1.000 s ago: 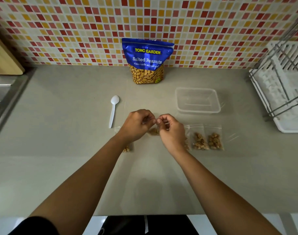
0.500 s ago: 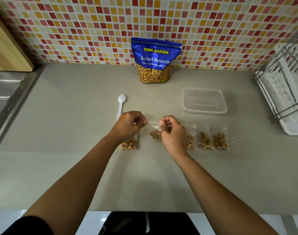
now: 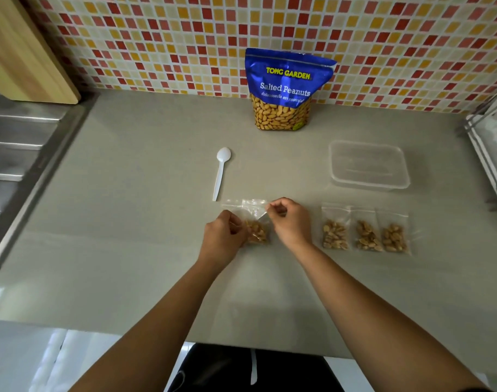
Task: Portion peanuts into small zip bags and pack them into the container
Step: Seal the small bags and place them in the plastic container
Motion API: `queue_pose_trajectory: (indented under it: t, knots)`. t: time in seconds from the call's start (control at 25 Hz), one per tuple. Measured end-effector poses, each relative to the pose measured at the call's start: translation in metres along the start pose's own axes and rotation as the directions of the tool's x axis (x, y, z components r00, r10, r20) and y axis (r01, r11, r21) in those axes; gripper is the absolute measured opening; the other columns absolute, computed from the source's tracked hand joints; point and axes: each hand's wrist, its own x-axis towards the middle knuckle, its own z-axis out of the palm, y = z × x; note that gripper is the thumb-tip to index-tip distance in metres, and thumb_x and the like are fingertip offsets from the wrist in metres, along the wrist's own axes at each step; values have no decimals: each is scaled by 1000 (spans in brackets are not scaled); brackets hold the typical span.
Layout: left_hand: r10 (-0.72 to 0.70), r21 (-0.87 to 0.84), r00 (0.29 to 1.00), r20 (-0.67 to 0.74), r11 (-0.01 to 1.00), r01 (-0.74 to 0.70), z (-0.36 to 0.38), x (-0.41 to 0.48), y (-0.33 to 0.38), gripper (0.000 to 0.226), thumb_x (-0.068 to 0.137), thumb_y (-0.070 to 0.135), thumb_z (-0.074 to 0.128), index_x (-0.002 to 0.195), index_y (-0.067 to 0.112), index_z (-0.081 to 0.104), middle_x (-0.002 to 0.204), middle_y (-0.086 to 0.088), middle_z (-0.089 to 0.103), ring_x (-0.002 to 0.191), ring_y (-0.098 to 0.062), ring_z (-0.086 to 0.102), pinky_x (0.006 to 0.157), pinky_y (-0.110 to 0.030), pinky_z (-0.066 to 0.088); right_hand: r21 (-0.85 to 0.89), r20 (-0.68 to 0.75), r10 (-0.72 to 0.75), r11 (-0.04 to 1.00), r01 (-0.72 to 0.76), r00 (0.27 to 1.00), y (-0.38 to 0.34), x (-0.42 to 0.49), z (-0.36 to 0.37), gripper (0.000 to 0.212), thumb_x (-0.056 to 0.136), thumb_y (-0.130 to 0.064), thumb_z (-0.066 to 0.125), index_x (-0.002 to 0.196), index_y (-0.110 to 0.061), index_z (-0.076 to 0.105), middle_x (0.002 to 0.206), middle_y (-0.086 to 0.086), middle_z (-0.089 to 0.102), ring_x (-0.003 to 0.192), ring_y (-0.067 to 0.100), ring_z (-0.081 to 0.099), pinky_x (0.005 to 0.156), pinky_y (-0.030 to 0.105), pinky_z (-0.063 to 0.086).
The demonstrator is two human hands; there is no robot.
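A small zip bag (image 3: 257, 232) with peanuts in it lies on the grey counter (image 3: 134, 222) between my hands. My left hand (image 3: 224, 237) pinches its left side. The fingers of my right hand (image 3: 290, 222) pinch its top right corner. The clear top of another bag (image 3: 232, 205) shows just beyond my left hand; the rest of it is hidden. Three filled small bags (image 3: 335, 235) (image 3: 367, 236) (image 3: 395, 238) lie in a row to the right. The clear plastic container (image 3: 369, 183) stands behind them with nothing in it. The blue peanut pouch (image 3: 285, 89) stands against the tiled wall.
A white plastic spoon (image 3: 221, 172) lies left of the container, beyond my hands. A steel sink drainboard (image 3: 18, 154) and a wooden board (image 3: 23, 55) are at the far left. A white dish rack (image 3: 493, 148) is at the right edge.
My left hand has dropped from the bag's top edge to its left side. My right hand has kept hold of the top. The row of three filled bags now shows fully.
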Motion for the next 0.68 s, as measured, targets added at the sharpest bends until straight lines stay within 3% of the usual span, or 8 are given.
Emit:
queue_pose_trajectory:
  t: [0.12, 0.2, 0.32, 0.44, 0.56, 0.68]
  knots:
    - [98, 367, 995, -19, 926, -84, 1, -2, 10, 20, 84, 29, 62, 92, 11, 58, 88, -10, 68, 85, -32, 63, 75, -37, 50, -125, 65, 27, 992, -19, 997, 4, 3, 1, 23, 87, -22, 62, 102, -7, 70, 101, 11, 72, 94, 23, 67, 74, 20, 41]
    - [161, 462, 985, -63, 879, -114, 4, -1, 21, 25, 87, 32, 56, 98, 10, 56, 96, -11, 66, 90, -33, 61, 76, -36, 45, -140, 59, 20, 990, -11, 998, 3, 1, -10, 29, 87, -23, 61, 111, -8, 67, 107, 11, 71, 100, 24, 66, 81, 22, 43]
    - [228, 405, 971, -76, 897, -179, 24, 6, 42, 23, 88, 27, 54, 101, 8, 58, 100, -11, 65, 91, -31, 61, 77, -35, 45, -192, -54, -64, 980, 52, 997, 13, 5, -44, 24, 87, -21, 60, 107, -11, 69, 101, 10, 73, 92, 24, 68, 83, 27, 48]
    - [260, 382, 964, 48, 887, -258, 59, 22, 62, 24, 88, 20, 54, 106, 7, 62, 103, -12, 66, 96, -28, 61, 82, -32, 45, -337, -119, -133, 938, 86, 984, 37, 16, -87, 20, 84, -14, 58, 100, -14, 70, 98, 11, 70, 88, 29, 66, 79, 31, 49]
    - [322, 368, 913, 249, 841, -397, 93, 35, 77, 33, 88, 16, 54, 120, 8, 59, 117, -17, 59, 105, -33, 58, 92, -34, 43, -551, -58, -164, 828, 106, 985, 59, 22, -120, 30, 84, -13, 56, 112, -15, 66, 109, 14, 62, 103, 34, 55, 87, 37, 48]
    - [292, 368, 887, 357, 829, -421, 121, 42, 84, 44, 88, 20, 55, 132, 14, 51, 128, -20, 44, 113, -38, 52, 101, -38, 41, -717, 66, -146, 680, 149, 987, 70, 25, -134, 35, 85, -20, 56, 119, -14, 60, 119, 12, 52, 112, 33, 46, 89, 38, 45]
